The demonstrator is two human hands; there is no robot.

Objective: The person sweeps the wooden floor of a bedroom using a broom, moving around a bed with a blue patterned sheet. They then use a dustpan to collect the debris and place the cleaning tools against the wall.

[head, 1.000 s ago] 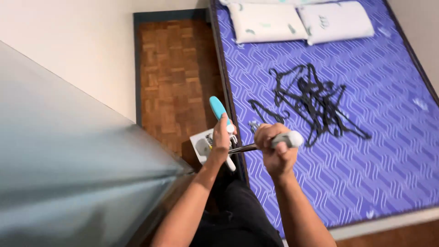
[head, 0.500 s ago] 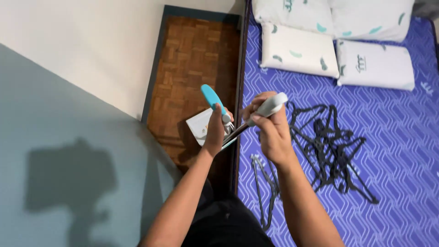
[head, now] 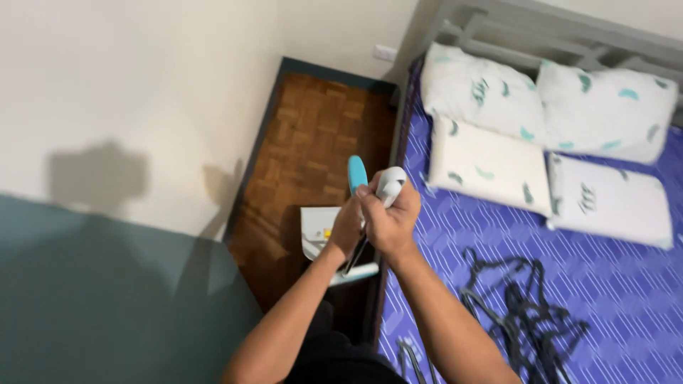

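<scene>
Hands [head: 377, 217] closer together than before, fingers clamped on teal-and-white tool [head: 357, 174], hangers [head: 519, 306] lower right.

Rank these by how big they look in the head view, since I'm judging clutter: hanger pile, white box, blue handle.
1. Hanger pile, on the bed.
2. White box, on the floor, partly hidden.
3. Blue handle, in the left hand; nearer the camera, so unsure.
</scene>
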